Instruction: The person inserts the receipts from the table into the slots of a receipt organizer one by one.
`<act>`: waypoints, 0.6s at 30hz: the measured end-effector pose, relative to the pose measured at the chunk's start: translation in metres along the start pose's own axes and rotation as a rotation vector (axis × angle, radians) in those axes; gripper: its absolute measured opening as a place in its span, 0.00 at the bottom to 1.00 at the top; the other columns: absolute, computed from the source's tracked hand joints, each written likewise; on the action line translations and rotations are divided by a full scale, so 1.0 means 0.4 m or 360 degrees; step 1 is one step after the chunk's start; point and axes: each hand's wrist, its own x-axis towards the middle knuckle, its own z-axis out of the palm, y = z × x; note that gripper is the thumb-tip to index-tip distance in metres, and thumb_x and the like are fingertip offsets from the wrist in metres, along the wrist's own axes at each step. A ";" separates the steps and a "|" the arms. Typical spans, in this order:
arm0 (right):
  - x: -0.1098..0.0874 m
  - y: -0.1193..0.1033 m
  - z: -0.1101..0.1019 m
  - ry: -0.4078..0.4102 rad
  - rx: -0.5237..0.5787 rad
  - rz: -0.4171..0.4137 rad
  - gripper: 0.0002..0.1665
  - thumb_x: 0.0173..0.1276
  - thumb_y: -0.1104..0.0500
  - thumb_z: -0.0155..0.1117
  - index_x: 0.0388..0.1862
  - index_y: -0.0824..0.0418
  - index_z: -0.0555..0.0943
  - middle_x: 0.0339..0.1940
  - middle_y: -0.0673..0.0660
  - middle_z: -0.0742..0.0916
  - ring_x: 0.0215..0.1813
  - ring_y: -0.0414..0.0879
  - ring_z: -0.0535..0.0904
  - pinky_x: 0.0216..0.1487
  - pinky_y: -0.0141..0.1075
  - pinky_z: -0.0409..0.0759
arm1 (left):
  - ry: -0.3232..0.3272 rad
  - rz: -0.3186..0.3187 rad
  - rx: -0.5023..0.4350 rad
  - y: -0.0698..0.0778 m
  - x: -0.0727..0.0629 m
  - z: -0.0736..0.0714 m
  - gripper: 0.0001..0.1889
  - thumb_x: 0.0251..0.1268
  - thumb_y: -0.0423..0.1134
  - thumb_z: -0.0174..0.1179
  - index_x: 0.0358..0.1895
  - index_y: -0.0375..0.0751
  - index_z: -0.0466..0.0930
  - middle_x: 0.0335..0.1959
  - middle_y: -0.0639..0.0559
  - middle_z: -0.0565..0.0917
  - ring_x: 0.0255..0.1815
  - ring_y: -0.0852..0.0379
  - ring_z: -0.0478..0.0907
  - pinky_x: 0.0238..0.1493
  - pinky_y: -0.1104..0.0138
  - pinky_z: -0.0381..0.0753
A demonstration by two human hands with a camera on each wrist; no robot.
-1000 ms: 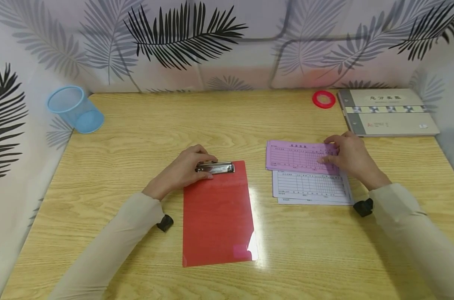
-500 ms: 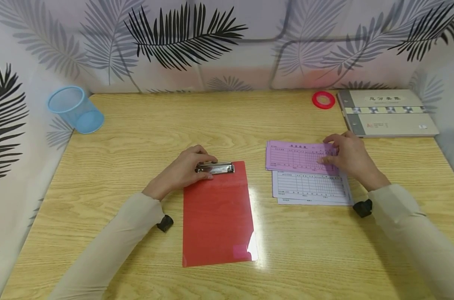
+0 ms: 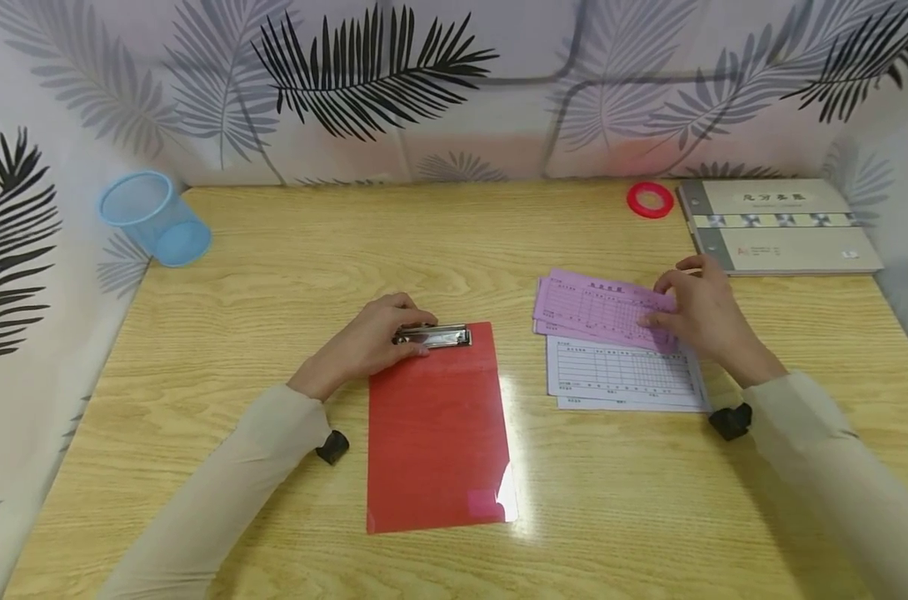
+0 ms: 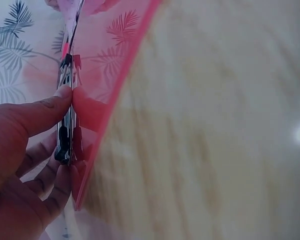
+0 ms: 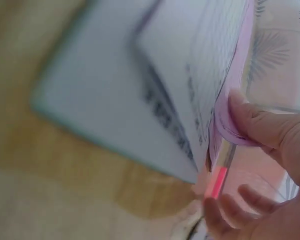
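A red clipboard (image 3: 439, 442) lies on the wooden table, its metal clip (image 3: 448, 336) at the far end. My left hand (image 3: 360, 346) pinches that clip, thumb on the near side and fingers on the far side; the left wrist view shows the same clip (image 4: 65, 117) edge-on. To the right, a pink printed slip (image 3: 592, 304) lies slanted over other pink slips and a stack of white printed forms (image 3: 622, 371). My right hand (image 3: 712, 317) pinches its right end, where the pink paper (image 5: 232, 115) bends up by the thumb. The hand hides that end from above.
Behind the right hand lies a thick ledger (image 3: 787, 225), with a red tape roll (image 3: 631, 201) to its left. At the back left, a blue mesh cup (image 3: 135, 218) stands near the patterned curtain (image 3: 499, 125).
The top pink slip has turned, its left end now shifted away and exposing pink slips beneath. My right hand has risen slightly with it. The left hand keeps its hold on the clip.
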 end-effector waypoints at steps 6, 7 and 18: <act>-0.030 0.002 -0.026 0.0003 0.0145 0.0058 0.14 0.64 0.60 0.68 0.43 0.67 0.78 0.40 0.67 0.81 0.41 0.56 0.76 0.34 0.34 0.75 | 0.0001 0.0013 0.0001 -0.005 0.001 0.002 0.20 0.60 0.41 0.67 0.56 0.44 0.81 0.43 0.49 0.79 0.41 0.54 0.73 0.43 0.63 0.72; -0.035 -0.002 -0.035 0.0000 0.0177 0.0084 0.16 0.65 0.60 0.67 0.48 0.66 0.77 0.39 0.67 0.82 0.39 0.54 0.77 0.30 0.30 0.74 | 0.0004 0.0014 -0.0009 -0.004 0.001 0.002 0.20 0.60 0.41 0.67 0.56 0.44 0.82 0.43 0.49 0.79 0.41 0.54 0.73 0.43 0.63 0.72; -0.078 -0.081 -0.102 0.0317 0.0641 -0.0027 0.24 0.65 0.66 0.65 0.59 0.56 0.73 0.35 0.41 0.84 0.26 0.35 0.75 0.23 0.24 0.73 | 0.0038 0.0053 -0.0013 -0.002 -0.001 0.002 0.18 0.60 0.40 0.67 0.54 0.43 0.83 0.42 0.49 0.80 0.41 0.54 0.73 0.43 0.64 0.72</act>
